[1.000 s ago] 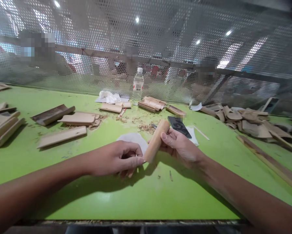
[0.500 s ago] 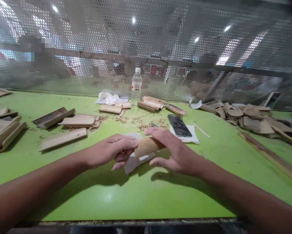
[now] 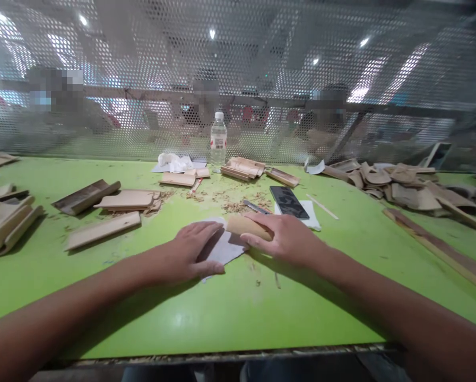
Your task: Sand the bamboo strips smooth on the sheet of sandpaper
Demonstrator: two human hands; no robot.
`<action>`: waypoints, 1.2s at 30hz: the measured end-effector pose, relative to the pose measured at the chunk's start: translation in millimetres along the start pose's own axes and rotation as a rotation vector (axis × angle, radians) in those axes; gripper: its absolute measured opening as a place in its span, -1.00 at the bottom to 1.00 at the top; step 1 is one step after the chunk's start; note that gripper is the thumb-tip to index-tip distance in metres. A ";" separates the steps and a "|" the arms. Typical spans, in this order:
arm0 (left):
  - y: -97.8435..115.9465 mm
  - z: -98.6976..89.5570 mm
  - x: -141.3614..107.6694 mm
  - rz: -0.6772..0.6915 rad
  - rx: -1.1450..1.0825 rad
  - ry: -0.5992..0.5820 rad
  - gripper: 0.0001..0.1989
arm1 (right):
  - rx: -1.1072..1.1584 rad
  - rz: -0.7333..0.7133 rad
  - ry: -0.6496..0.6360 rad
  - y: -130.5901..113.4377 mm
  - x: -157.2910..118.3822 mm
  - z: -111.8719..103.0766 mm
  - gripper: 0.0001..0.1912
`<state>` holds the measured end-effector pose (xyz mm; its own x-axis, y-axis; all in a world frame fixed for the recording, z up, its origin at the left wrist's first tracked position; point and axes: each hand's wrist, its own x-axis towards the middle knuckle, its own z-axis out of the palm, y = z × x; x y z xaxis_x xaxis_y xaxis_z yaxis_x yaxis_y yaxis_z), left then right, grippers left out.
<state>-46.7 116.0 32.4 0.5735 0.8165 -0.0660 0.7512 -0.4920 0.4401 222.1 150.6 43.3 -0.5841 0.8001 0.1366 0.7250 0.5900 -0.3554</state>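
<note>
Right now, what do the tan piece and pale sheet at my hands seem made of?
Tan piece: probably bamboo, smooth and matte, from its rounded, yellowish surface. Pale sheet: likely paper, dull, judging by its thin edge; sandpaper isn't ruled out.

No readable text; label on clear bottle too small to read.

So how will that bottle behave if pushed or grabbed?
The bottle stands tall and narrow, so it could tip. Its round shape suggests it might roll once down, and it looks like clear plastic, so it may flex when squeezed.
</note>
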 end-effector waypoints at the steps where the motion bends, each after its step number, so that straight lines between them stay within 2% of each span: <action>1: -2.5 1.1 -0.7 0.003 0.013 -0.053 -0.13 | -0.008 0.003 -0.008 1.3 0.4 -0.2 -0.35; 5: -14.2 -8.6 -2.3 0.020 -0.017 -0.173 -0.01 | 0.001 -0.053 -0.106 2.2 0.2 1.0 -0.43; 10: -18.7 -24.9 -1.7 0.098 -0.034 -0.314 -0.05 | -0.040 -0.007 -0.201 2.4 1.4 4.2 -0.36; 12: -15.3 -21.0 0.1 0.108 -0.026 -0.285 -0.09 | -0.055 -0.016 -0.227 3.0 2.2 6.3 -0.35; 17: -2.6 0.5 7.6 0.057 0.045 -0.058 -0.23 | -0.288 -0.109 -0.253 -3.4 1.0 9.7 -0.32; 20: -1.1 3.9 11.4 0.065 0.060 -0.080 -0.14 | -0.413 -0.142 -0.250 -11.1 -1.7 7.0 -0.35; 23: -4.2 0.5 14.3 0.049 0.075 -0.146 -0.04 | -0.416 -0.140 -0.256 -14.6 -3.3 2.7 -0.36; 28: -8.6 -5.3 19.4 0.108 0.070 -0.233 -0.01 | -0.305 -0.170 -0.261 -5.6 -2.2 -0.2 -0.35; 32: -8.6 -8.2 20.8 0.140 0.055 -0.317 0.00 | -0.334 -0.170 -0.264 3.7 1.9 3.1 -0.31; 36: -7.9 -9.4 19.7 0.141 0.059 -0.326 0.01 | -0.348 -0.144 -0.231 7.1 4.8 7.2 -0.33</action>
<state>-44.4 138.8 36.1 0.7400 0.6045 -0.2948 0.6691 -0.6177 0.4131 221.8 157.9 34.8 -0.7257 0.6851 -0.0623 0.6869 0.7267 -0.0104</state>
